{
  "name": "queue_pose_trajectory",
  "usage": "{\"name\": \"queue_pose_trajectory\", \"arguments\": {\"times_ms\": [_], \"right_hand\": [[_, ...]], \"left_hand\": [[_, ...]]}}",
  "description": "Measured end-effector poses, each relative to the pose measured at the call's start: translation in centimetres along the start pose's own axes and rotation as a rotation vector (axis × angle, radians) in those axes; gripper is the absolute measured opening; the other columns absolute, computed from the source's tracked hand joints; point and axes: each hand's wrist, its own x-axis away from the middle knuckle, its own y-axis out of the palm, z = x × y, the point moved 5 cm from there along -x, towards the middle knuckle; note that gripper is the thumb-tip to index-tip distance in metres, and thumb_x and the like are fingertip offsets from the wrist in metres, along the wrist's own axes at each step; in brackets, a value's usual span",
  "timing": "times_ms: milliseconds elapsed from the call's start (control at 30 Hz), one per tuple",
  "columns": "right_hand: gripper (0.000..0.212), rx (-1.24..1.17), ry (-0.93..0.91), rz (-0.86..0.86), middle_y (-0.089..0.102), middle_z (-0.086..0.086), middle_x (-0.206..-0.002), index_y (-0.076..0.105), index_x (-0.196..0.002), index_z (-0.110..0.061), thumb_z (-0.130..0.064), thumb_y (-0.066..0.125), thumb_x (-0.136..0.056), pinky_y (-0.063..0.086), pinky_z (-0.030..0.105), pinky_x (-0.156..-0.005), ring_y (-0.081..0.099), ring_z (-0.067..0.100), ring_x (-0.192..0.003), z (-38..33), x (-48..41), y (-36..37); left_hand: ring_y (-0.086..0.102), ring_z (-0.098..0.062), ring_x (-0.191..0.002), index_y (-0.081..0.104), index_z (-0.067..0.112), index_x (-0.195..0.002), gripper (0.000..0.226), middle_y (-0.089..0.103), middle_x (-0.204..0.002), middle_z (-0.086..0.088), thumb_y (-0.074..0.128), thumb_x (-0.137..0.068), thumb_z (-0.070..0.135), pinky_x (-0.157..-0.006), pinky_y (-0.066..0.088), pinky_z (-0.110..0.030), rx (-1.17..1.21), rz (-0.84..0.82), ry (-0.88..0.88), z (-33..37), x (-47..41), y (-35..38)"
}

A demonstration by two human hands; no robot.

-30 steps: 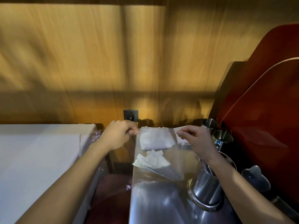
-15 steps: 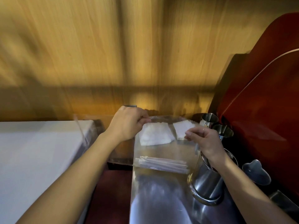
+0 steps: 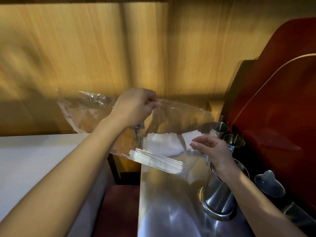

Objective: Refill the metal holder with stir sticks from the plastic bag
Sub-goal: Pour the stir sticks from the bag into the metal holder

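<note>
- The left hand (image 3: 135, 106) has lifted the plastic bag (image 3: 179, 117), pinching its top edge.
- The stir sticks (image 3: 157, 161) lie sideways, low in the bag, nearer the loosely spread right hand (image 3: 212, 149).

No readable text, labels, brands or numbers anywhere; the frame was motion-blurred.

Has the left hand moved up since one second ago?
Yes. The left hand, gripping the plastic bag, has risen: before it was level with the white cloth on the counter, now it is clearly above it.
</note>
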Motion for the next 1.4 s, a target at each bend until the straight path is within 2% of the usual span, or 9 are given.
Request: {"name": "queue_pose_trajectory", "arguments": {"times_ms": [167, 300, 467, 667, 867, 1000, 1167, 1300, 1400], "right_hand": [[0.011, -0.055, -0.010, 0.039, 0.072, 0.007, -0.083, 0.073, -0.073, -0.022, -0.012, 0.070, -0.075, 0.051, 0.032, -0.073, 0.065, 0.023, -0.087, -0.8, 0.3, 0.0], [0.003, -0.071, -0.102, 0.127, 0.073, -0.002, -0.073, 0.073, -0.076, -0.023, -0.023, 0.071, -0.075, 0.049, 0.031, -0.066, 0.065, 0.016, -0.077, -3.1, 0.0, -1.5], [0.030, -0.088, -0.265, 0.193, 0.074, 0.004, -0.078, 0.072, -0.084, -0.021, -0.045, 0.073, -0.066, 0.055, 0.030, -0.062, 0.068, 0.020, -0.073, -6.3, 0.7, -4.6], [0.003, -0.106, -0.352, 0.306, 0.074, -0.002, -0.069, 0.074, -0.076, -0.021, -0.022, 0.072, -0.073, 0.051, 0.016, -0.057, 0.066, 0.011, -0.065, -8.4, 2.7, -9.0], [0.009, -0.073, -0.396, 0.463, 0.074, -0.003, -0.066, 0.074, -0.071, -0.023, -0.029, 0.072, -0.065, 0.053, 0.018, -0.060, 0.066, 0.011, -0.064, -10.2, 7.1, -13.2], [0.003, -0.027, -0.391, 0.559, 0.073, -0.005, -0.065, 0.073, -0.071, -0.023, -0.026, 0.072, -0.069, 0.053, 0.018, -0.059, 0.066, 0.008, -0.063, -11.3, 10.3, -15.6], [0.008, 0.078, -0.373, 0.692, 0.073, -0.009, -0.066, 0.073, -0.071, -0.025, -0.019, 0.070, -0.076, 0.052, 0.015, -0.058, 0.066, 0.007, -0.063, -12.3, 14.0, -18.3], [0.011, 0.123, -0.361, 0.760, 0.072, -0.012, -0.063, 0.073, -0.071, -0.026, -0.018, 0.069, -0.077, 0.049, 0.011, -0.053, 0.064, 0.001, -0.059, -12.9, 16.6, -19.8], [0.009, 0.142, -0.355, 0.803, 0.072, -0.010, -0.064, 0.073, -0.073, -0.023, -0.016, 0.069, -0.078, 0.050, 0.013, -0.053, 0.064, 0.003, -0.058, -13.3, 18.1, -20.8]], "left_hand": [[0.055, -0.020, -0.072, 0.069, 0.016, -0.082, 0.012, 0.063, -0.073, 0.000, 0.061, -0.086, 0.023, -0.062, 0.038, -0.029, 0.038, -0.016, -0.013, 1.0, -2.0, -2.4], [0.059, -0.021, -0.070, 0.068, 0.014, -0.082, 0.013, 0.067, -0.072, 0.000, 0.061, -0.087, 0.023, -0.068, 0.046, -0.035, 0.054, -0.007, 0.050, 2.7, -3.6, -4.3], [0.061, -0.023, -0.078, 0.070, 0.008, -0.087, 0.016, 0.069, -0.079, -0.007, 0.060, -0.088, 0.021, -0.071, 0.047, -0.035, 0.089, 0.045, 0.174, 5.5, -5.1, -5.7], [0.063, -0.022, -0.077, 0.070, 0.009, -0.084, 0.013, 0.066, -0.074, -0.005, 0.062, -0.086, 0.020, -0.071, 0.046, -0.033, 0.234, 0.058, 0.262, 8.9, -5.7, -5.3], [0.060, -0.018, -0.074, 0.069, 0.011, -0.082, 0.012, 0.066, -0.076, -0.005, 0.061, -0.087, 0.021, -0.067, 0.045, -0.030, 0.323, 0.011, 0.352, 13.2, -6.4, -3.5], [0.062, -0.021, -0.074, 0.068, 0.012, -0.079, 0.011, 0.063, -0.069, 0.001, 0.063, -0.085, 0.020, -0.071, 0.050, -0.039, 0.420, -0.001, 0.409, 16.3, -6.7, -2.4], [0.063, -0.023, -0.078, 0.069, 0.010, -0.079, 0.012, 0.060, -0.065, 0.009, 0.065, -0.084, 0.019, -0.068, 0.047, -0.032, 0.537, -0.047, 0.460, 19.8, -6.8, -0.5], [0.063, -0.021, -0.077, 0.070, 0.009, -0.080, 0.012, 0.066, -0.073, -0.002, 0.064, -0.085, 0.019, -0.074, 0.049, -0.035, 0.598, -0.086, 0.491, 22.2, -6.7, 0.7], [0.063, -0.014, -0.073, 0.069, 0.012, -0.076, 0.012, 0.067, -0.071, 0.002, 0.064, -0.085, 0.019, -0.069, 0.046, -0.029, 0.661, -0.111, 0.490, 23.6, -6.5, 1.4]]}}
